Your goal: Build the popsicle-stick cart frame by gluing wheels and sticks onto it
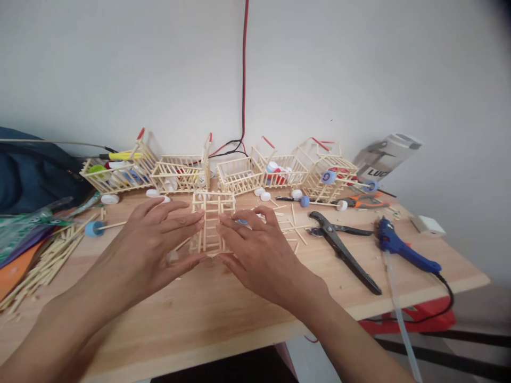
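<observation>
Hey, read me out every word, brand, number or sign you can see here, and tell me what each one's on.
"LUC": on the grey-and-white container at the back right; whether more letters follow, I can't tell.
Mark on the upper blue cap to its left: too small to read.
Print on the green packaging at far left: too blurred.

Cream stick frame [205, 227], blue glue gun [405, 252], red-and-black cable [245, 64]

Pale wooden desk [179, 324]: visible grain
Blue plastic glue gun [409, 254]: three o'clock
Thin pale wooden sticks [54, 260]: nine o'clock
</observation>
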`<move>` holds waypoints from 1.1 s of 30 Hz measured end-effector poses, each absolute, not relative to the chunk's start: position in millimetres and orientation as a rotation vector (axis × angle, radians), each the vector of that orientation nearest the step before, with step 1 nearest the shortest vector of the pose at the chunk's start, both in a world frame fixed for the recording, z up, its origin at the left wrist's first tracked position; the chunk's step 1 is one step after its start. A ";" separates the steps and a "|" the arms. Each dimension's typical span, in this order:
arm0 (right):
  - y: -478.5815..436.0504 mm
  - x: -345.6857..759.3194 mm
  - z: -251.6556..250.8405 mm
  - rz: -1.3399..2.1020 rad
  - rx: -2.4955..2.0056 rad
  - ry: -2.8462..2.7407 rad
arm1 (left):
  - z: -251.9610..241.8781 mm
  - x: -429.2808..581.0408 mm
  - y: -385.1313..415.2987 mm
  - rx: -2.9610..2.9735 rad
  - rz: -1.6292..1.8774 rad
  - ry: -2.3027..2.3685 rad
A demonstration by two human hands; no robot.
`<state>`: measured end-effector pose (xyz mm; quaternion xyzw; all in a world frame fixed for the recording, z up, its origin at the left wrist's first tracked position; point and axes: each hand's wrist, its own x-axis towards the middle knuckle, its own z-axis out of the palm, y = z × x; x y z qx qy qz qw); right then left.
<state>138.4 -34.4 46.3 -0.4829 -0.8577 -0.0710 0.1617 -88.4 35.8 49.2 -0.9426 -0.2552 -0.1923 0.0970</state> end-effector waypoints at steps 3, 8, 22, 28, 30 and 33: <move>-34.4 138.2 46.6 -0.196 -1.385 -2.458 | 49.9 -88.0 34.6 -2.800 -0.571 -0.783; -33.8 138.5 45.1 -0.194 -1.371 -2.443 | 50.6 -87.0 33.3 -2.791 -0.568 -0.775; -34.5 136.2 45.9 -0.206 -1.388 -2.437 | 49.5 -87.0 33.6 -2.792 -0.592 -0.757; -34.6 135.3 45.7 -0.218 -1.386 -2.429 | 48.9 -87.6 33.8 -2.800 -0.596 -0.779; -34.8 135.0 45.6 -0.218 -1.387 -2.427 | 48.9 -87.6 33.9 -2.801 -0.583 -0.771; -35.3 134.9 45.3 -0.217 -1.396 -2.423 | 49.2 -87.2 33.8 -2.799 -0.579 -0.759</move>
